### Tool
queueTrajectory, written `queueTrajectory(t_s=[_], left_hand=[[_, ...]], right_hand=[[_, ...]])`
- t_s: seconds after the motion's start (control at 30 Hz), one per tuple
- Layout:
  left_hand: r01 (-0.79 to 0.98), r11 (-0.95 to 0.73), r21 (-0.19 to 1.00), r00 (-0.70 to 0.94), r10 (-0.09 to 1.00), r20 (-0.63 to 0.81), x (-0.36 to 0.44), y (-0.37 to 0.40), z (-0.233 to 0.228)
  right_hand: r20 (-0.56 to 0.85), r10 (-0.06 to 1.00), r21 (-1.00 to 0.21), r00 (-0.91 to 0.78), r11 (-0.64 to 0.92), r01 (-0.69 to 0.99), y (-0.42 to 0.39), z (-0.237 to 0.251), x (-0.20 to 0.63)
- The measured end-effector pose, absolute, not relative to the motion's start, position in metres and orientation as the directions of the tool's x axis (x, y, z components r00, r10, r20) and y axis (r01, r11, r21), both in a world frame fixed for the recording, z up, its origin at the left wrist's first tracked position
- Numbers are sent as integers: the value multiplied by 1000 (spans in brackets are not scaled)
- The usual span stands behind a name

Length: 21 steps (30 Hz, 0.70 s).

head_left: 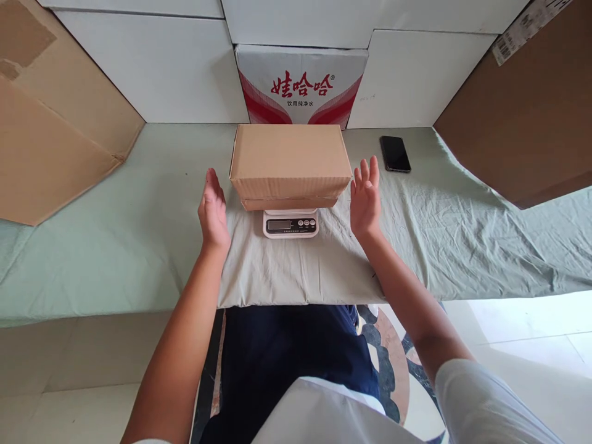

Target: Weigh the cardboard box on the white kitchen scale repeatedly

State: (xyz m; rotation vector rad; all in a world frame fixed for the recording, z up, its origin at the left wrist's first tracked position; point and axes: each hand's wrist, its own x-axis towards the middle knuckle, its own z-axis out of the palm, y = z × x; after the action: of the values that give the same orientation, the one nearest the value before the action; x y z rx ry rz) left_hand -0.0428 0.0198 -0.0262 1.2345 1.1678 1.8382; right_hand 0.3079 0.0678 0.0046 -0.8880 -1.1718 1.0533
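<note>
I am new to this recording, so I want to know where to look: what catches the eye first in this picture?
First comes the closed cardboard box in the middle, resting on a small white scale on the green cloth. The left hand and the right hand are open on either side of the box, not touching it. Behind stands a red and white carton, and a black phone lies to the right.

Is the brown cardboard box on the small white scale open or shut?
Shut: the brown cardboard box shows an unbroken flat top, no flap raised. Both open hands flank it without touching.
</note>
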Motion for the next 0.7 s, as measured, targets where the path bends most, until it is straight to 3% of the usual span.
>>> queueTrajectory(t_s=[0.17, 0.7], left_hand=[[-59, -408, 911, -363, 859, 361, -43, 29, -32], [-69, -433, 899, -309, 866, 394, -51, 38, -48]], right_hand=[[233, 969, -940, 78, 245, -237, 69, -1, 298], [248, 963, -937, 103, 266, -225, 89, -14, 313]])
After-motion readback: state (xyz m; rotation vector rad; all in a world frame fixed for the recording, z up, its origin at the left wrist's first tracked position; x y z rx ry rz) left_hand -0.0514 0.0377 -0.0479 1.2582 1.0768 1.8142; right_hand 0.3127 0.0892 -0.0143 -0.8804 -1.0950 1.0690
